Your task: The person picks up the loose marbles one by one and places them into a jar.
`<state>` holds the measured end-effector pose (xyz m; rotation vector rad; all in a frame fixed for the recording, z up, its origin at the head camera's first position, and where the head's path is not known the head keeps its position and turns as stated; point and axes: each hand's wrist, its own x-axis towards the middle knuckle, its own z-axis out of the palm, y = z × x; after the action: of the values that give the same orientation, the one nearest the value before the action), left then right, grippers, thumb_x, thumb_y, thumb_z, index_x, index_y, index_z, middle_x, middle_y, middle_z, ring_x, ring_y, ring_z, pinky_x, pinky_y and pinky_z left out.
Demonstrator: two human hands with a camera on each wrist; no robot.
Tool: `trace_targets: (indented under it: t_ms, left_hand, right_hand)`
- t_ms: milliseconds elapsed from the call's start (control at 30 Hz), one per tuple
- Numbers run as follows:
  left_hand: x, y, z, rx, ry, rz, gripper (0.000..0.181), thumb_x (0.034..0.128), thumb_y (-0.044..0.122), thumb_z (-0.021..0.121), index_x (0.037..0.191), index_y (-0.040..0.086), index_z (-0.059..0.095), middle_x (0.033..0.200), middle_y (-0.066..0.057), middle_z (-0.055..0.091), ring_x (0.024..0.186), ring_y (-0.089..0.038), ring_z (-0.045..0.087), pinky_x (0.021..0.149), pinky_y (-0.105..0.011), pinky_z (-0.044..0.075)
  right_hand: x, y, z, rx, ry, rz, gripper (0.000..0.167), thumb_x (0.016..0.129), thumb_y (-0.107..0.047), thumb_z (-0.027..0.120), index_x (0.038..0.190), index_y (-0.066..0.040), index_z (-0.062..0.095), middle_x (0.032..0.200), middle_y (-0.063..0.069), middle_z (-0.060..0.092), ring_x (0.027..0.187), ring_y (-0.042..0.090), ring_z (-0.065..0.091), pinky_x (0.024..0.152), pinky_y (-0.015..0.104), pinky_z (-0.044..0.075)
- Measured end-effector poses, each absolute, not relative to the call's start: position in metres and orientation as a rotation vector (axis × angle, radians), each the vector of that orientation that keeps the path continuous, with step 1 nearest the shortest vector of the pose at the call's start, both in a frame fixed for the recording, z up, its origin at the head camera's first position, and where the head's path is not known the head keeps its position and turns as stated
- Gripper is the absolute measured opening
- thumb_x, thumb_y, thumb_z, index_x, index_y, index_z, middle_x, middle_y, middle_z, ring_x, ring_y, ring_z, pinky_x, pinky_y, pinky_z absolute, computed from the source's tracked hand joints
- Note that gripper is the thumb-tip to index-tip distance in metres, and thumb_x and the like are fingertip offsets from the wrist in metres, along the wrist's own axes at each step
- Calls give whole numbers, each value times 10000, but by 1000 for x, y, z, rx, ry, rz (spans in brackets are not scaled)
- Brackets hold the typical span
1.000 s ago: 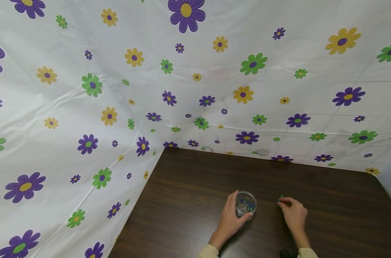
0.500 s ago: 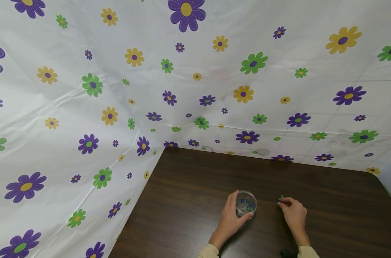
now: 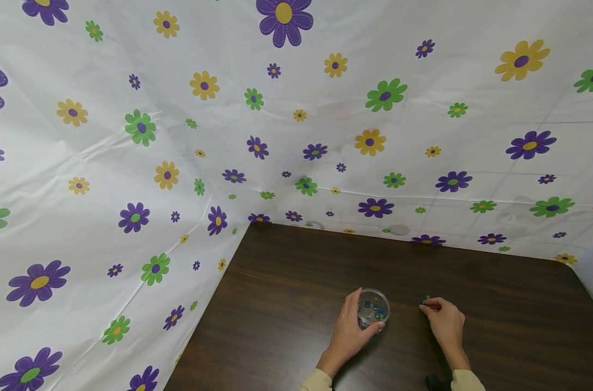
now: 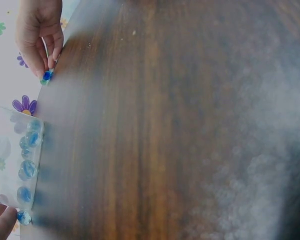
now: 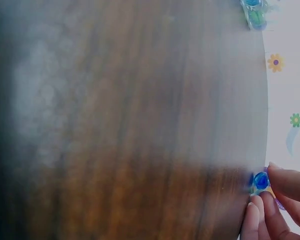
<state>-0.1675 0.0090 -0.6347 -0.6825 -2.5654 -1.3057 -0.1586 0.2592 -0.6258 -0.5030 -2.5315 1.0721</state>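
Observation:
A clear round container [image 3: 373, 307] stands on the dark table, with several blue and green glass marbles [image 3: 377, 313] inside. My left hand [image 3: 347, 332] grips it from the left, thumb at the near side. In the left wrist view one marble [image 4: 24, 217] lies by the left fingertips [image 4: 7, 220], outside the wall. My right hand [image 3: 446, 327], to the right of the container, pinches a blue marble [image 5: 261, 180] at table height. Just beyond the right fingertips a green piece [image 3: 426, 297] shows; whether it touches the blue one I cannot tell.
A brown wooden table [image 3: 286, 282] spreads around both hands. White cloth with purple, green and yellow flowers [image 3: 375, 208] hangs behind the table and along its left side. A small dark object [image 3: 437, 383] is beside the right sleeve [image 3: 466, 380].
My right hand has shifted very slightly to the left and away from me, still pinching the blue marble. The left hand and container have stayed in place.

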Motion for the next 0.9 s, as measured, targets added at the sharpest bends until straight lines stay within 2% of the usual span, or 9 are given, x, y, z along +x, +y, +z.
trace_targets:
  t_ms: [233,500,633,900]
  left_hand:
    - [-168,9,-634,-682,-2560,-1312,865,908,477,778,1569,90,375,1515,-35,481,1341,-214,526,1037,-445,492]
    - [-167,9,-634,-666,-2588,-1335,865,911,496,767,1588,156,349,1523,-22,473,1344,-212,522,1040,-453,489]
    - [-166,9,-633,-669,-2586,-1335,862,914,494,765,1591,168,341,1526,-26,470,1347,-218,521,1040,-457,489]
    - [-166,9,-632,-673,-2575,-1328,861,912,484,772,1579,119,366,1524,-36,475,1348,-224,524,1039,-455,490]
  right_hand:
    - [-158,259,-625,-480,-2532,1061,102,876,16,785,926,87,731,845,206,726,766,363,678,782,513,449]
    - [-158,259,-624,-497,-2560,1078,78,898,27,738,947,88,731,854,206,717,792,383,667,728,497,484]
    - [-158,259,-625,-485,-2576,1071,99,902,7,747,960,86,737,867,205,720,807,387,671,750,525,487]
    - [-160,260,-625,-461,-2611,1072,107,901,10,747,969,90,726,856,192,719,811,381,676,775,553,487]
